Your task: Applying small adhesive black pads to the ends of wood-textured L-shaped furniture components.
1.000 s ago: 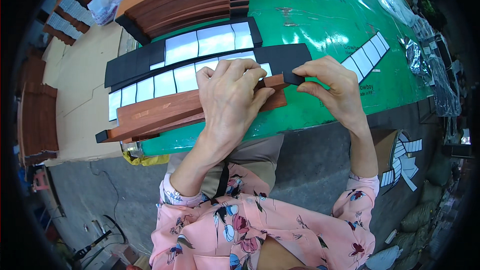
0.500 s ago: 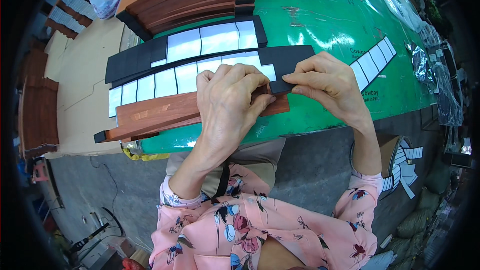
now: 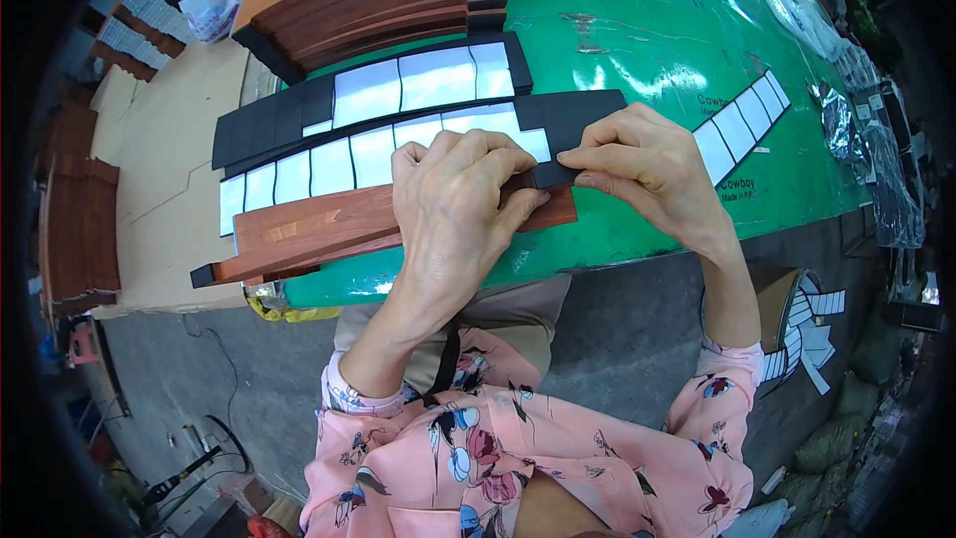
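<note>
My left hand [image 3: 453, 184] is closed around a reddish-brown wooden board [image 3: 329, 223], which lies slantwise at the table's front edge. A small black piece [image 3: 555, 174] covers part of the board near its right end. The thumb and forefinger of my right hand [image 3: 647, 164] pinch that piece at its right edge. The left thumb rests on the board beside it. Behind the hands lie black sheets [image 3: 588, 112] of soft-looking padding, partly covered by white backing strips [image 3: 373, 154]. Another black cap or pad [image 3: 202, 275] sits on the board's left end.
A green-covered table [image 3: 617, 50] carries a stack of wooden boards [image 3: 358, 5] at the back. A loose white strip of stickers [image 3: 742, 127] lies at the right. Cardboard [image 3: 174, 169] spreads to the left. A bin with discarded white strips [image 3: 797, 314] stands on the floor at right.
Both hands keep their hold in almost the same place. My right fingertips have shifted very slightly left along the black piece; the view itself has moved a little.
</note>
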